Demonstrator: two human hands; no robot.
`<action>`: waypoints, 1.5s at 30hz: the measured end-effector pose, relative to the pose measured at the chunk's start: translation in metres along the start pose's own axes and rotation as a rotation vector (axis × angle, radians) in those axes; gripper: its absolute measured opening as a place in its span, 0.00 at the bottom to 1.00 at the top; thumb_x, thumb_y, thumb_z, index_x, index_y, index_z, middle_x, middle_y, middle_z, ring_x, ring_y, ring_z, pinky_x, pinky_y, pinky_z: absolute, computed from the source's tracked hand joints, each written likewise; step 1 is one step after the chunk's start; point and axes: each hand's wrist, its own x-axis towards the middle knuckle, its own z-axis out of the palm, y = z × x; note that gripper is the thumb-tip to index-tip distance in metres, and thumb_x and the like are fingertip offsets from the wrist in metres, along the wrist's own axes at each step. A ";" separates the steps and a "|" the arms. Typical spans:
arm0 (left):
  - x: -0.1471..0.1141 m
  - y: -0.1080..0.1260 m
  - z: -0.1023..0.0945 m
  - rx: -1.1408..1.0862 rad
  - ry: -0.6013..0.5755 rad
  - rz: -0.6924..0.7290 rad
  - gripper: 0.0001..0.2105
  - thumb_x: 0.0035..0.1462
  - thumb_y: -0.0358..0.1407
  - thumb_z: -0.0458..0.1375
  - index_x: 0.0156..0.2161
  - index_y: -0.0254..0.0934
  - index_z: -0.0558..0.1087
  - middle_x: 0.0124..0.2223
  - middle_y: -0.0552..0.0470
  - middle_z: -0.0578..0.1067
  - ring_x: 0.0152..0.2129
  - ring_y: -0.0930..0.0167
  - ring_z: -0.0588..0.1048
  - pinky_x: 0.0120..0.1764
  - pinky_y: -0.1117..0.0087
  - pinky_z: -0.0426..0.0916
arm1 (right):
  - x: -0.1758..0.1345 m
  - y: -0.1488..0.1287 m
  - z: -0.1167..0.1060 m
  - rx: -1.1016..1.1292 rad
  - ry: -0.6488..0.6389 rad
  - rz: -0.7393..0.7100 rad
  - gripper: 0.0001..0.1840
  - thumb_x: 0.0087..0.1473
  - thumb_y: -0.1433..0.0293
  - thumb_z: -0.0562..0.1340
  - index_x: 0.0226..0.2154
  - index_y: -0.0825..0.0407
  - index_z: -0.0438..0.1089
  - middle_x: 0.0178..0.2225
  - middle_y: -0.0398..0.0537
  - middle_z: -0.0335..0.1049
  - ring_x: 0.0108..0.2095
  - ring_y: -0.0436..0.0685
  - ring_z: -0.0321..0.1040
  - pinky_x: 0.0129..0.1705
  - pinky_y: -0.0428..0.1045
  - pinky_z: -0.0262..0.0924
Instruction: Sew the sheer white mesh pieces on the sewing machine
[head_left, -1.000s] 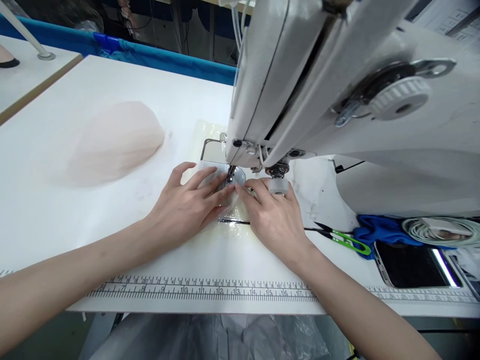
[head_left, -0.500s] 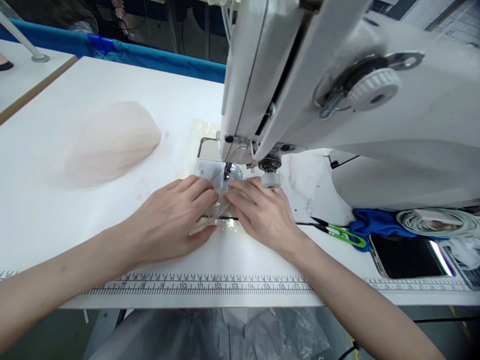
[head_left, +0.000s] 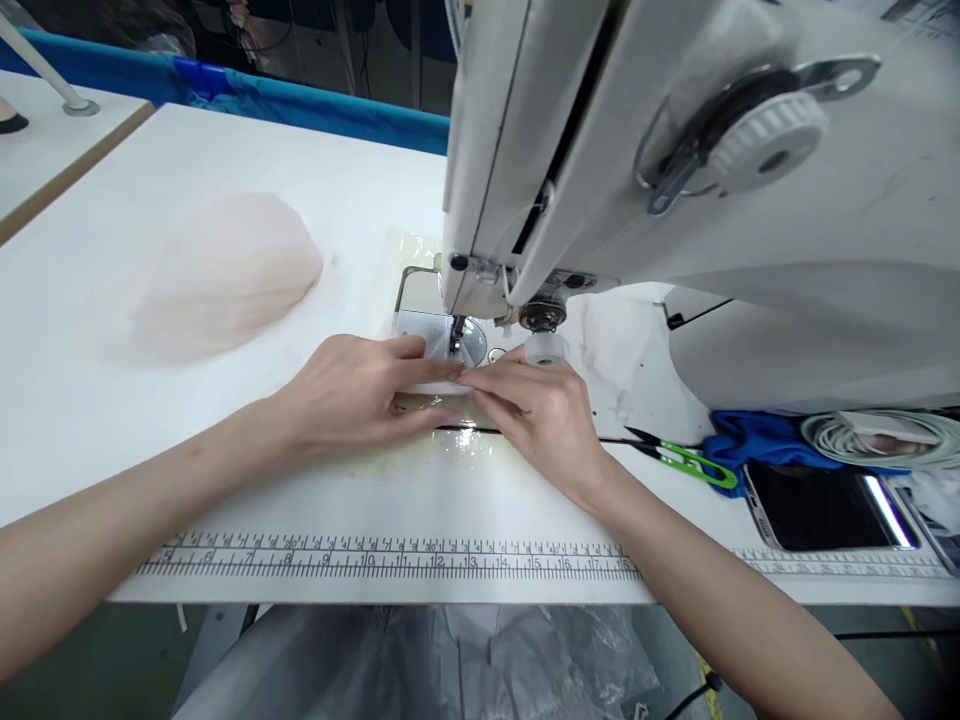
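Observation:
A small piece of sheer pale fabric lies under the needle area of a white sewing machine. Pressed against its near edge is my left hand, index finger stretched to the right and thumb spread apart below. My right hand pinches the fabric's edge, its fingertips meeting my left index fingertip just in front of the presser foot. The exact grip is partly hidden by the fingers. Further left, a sheer pale pink fabric piece lies flat on the white table.
Green-handled thread snips lie right of my right hand. Beyond them are a blue cloth, a phone and a coiled pale cord. A printed ruler strip runs along the front edge. The machine head overhangs my right fingers.
My left hand has gone from curled fingers over the fabric to a stretched index finger and spread thumb. My right fingers have closed into a pinch. The view has shifted slightly.

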 end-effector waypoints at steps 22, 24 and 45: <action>-0.010 -0.001 0.009 0.269 0.209 0.276 0.15 0.66 0.33 0.52 0.55 0.40 0.70 0.52 0.49 0.77 0.56 0.64 0.70 0.61 0.56 0.55 | -0.005 -0.005 0.001 -0.339 0.063 -0.231 0.07 0.59 0.75 0.62 0.37 0.50 0.76 0.41 0.38 0.79 0.38 0.51 0.70 0.38 0.51 0.53; -0.008 -0.003 0.009 0.257 0.202 0.261 0.15 0.66 0.34 0.52 0.56 0.41 0.70 0.53 0.49 0.76 0.56 0.64 0.70 0.62 0.54 0.53 | -0.004 -0.003 0.003 -0.351 0.061 -0.222 0.07 0.59 0.76 0.62 0.37 0.50 0.76 0.41 0.38 0.79 0.37 0.51 0.70 0.39 0.51 0.53; -0.010 0.000 0.013 0.251 0.297 0.247 0.13 0.65 0.31 0.52 0.51 0.33 0.73 0.50 0.49 0.78 0.50 0.68 0.75 0.67 0.58 0.47 | -0.002 -0.003 0.001 -0.347 0.012 -0.205 0.11 0.63 0.68 0.59 0.42 0.52 0.76 0.45 0.42 0.78 0.41 0.55 0.70 0.45 0.53 0.55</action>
